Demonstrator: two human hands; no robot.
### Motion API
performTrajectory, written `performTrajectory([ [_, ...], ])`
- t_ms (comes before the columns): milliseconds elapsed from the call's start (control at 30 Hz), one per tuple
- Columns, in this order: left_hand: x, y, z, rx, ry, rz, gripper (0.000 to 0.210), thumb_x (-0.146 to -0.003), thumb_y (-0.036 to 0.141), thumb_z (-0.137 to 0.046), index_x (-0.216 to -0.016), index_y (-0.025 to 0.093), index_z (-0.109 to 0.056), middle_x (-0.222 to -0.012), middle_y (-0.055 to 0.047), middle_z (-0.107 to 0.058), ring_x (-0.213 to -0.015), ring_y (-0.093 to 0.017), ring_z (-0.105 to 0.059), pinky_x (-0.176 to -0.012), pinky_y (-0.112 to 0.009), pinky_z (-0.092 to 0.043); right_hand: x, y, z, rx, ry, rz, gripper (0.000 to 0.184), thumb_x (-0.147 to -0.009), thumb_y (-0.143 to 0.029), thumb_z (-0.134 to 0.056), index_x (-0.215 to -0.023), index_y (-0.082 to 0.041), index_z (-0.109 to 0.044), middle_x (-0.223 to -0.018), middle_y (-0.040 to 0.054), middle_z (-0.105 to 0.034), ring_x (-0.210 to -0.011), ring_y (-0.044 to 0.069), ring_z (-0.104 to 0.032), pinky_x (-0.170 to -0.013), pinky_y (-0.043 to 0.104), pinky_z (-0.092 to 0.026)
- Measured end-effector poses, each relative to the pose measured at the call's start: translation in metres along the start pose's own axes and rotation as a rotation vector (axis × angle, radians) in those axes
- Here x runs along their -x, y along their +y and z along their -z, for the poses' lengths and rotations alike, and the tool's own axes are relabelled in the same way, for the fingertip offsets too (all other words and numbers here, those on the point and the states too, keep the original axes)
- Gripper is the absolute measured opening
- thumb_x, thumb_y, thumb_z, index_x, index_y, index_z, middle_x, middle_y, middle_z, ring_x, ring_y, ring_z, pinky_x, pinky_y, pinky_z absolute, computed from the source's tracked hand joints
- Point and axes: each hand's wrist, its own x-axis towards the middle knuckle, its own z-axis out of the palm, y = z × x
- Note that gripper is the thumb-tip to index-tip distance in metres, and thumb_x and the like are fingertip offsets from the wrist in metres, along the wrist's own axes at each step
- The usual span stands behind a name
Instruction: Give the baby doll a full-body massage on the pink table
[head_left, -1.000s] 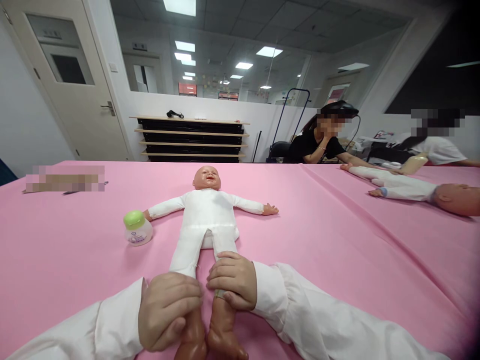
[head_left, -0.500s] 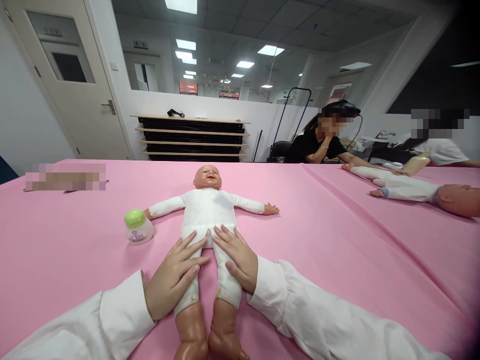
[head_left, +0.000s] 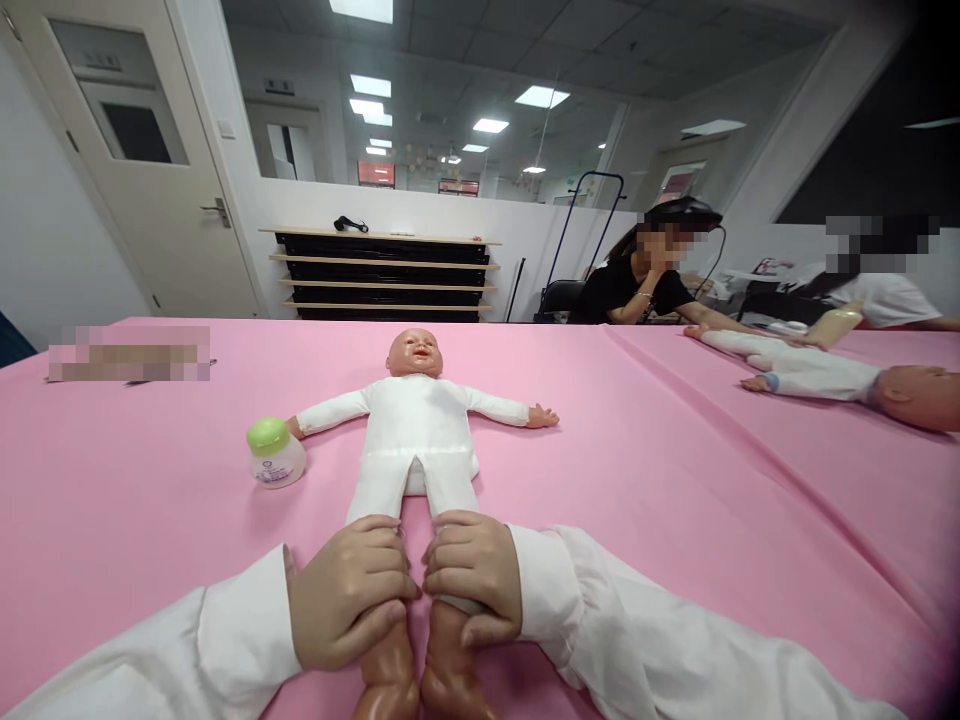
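A baby doll [head_left: 417, 425] in a white cloth suit lies on its back on the pink table cover [head_left: 637, 500], arms spread and feet towards me. My left hand [head_left: 352, 590] is wrapped over the doll's leg on the left, around the knee, fingers curled down its inner side. Over the other leg, at the same height, my right hand [head_left: 476, 575] is closed in the same way, its thumb low on the shin. The bare lower legs stick out below both hands. By the doll's hand on the left stands a small clear jar [head_left: 276, 465] with a green lid.
At right lies a second doll [head_left: 817, 375] with a pale bottle [head_left: 834, 325] beside it. A person in black [head_left: 637, 290] sits behind the far edge, another in white [head_left: 885, 295] farther right. A blurred-out item [head_left: 131, 358] lies at far left.
Both hands have slid down from the doll's hips and thighs to its knees. Their fingers, spread flat before, are now curled around the legs.
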Motion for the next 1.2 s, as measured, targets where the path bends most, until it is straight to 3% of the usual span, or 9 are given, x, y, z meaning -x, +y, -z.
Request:
performTrajectory([
  [100,-0.004,0.001,0.002,-0.041,-0.023,-0.002,0.032,-0.087,0.021,-0.026,-0.086,0.017,-0.058,-0.072,-0.004,-0.06,-0.072,-0.016,-0.052,-0.084,-0.04,-0.04,0.0,-0.001,-0.008,0.025,0.037,0.027,0.05,-0.085,-0.056,-0.028,-0.092,-0.015,-0.055,-0.08,0.007,-0.063,-0.08,0.017,-0.058,-0.096,0.038,-0.034],
  [267,-0.005,0.001,0.003,-0.073,-0.032,-0.002,0.034,-0.088,0.02,-0.023,-0.085,0.017,-0.057,-0.073,-0.004,-0.06,-0.073,-0.016,-0.051,-0.083,-0.038,-0.039,0.001,0.003,-0.013,0.04,0.06,-0.023,0.042,-0.085,-0.047,-0.028,-0.093,-0.016,-0.054,-0.08,0.0066,-0.062,-0.079,0.016,-0.056,-0.089,0.036,-0.038],
  [667,-0.005,0.001,0.002,-0.069,-0.03,0.005,0.034,-0.087,0.019,-0.022,-0.086,0.017,-0.057,-0.073,-0.004,-0.059,-0.073,-0.016,-0.051,-0.083,-0.037,-0.038,-0.004,0.004,-0.01,0.048,0.054,-0.025,0.039,-0.083,-0.043,-0.025,-0.089,-0.017,-0.054,-0.076,0.006,-0.061,-0.075,0.016,-0.055,-0.083,0.034,-0.039],
  [900,-0.002,-0.001,0.0,-0.066,-0.02,0.019,0.034,-0.087,0.02,-0.023,-0.087,0.018,-0.057,-0.074,-0.004,-0.06,-0.074,-0.016,-0.051,-0.084,-0.038,-0.038,-0.006,0.004,-0.01,0.048,0.174,0.014,0.038,-0.082,-0.042,-0.025,-0.087,-0.017,-0.054,-0.072,0.0036,-0.062,-0.071,0.015,-0.054,-0.079,0.033,-0.04],
  [1200,-0.004,0.002,0.004,-0.077,-0.043,0.012,0.035,-0.087,0.019,-0.023,-0.086,0.017,-0.057,-0.074,-0.005,-0.06,-0.073,-0.016,-0.052,-0.083,-0.037,-0.039,-0.006,0.004,-0.01,0.043,0.12,0.0,0.036,-0.081,-0.042,-0.027,-0.088,-0.018,-0.052,-0.074,0.0042,-0.062,-0.072,0.015,-0.055,-0.081,0.034,-0.04],
])
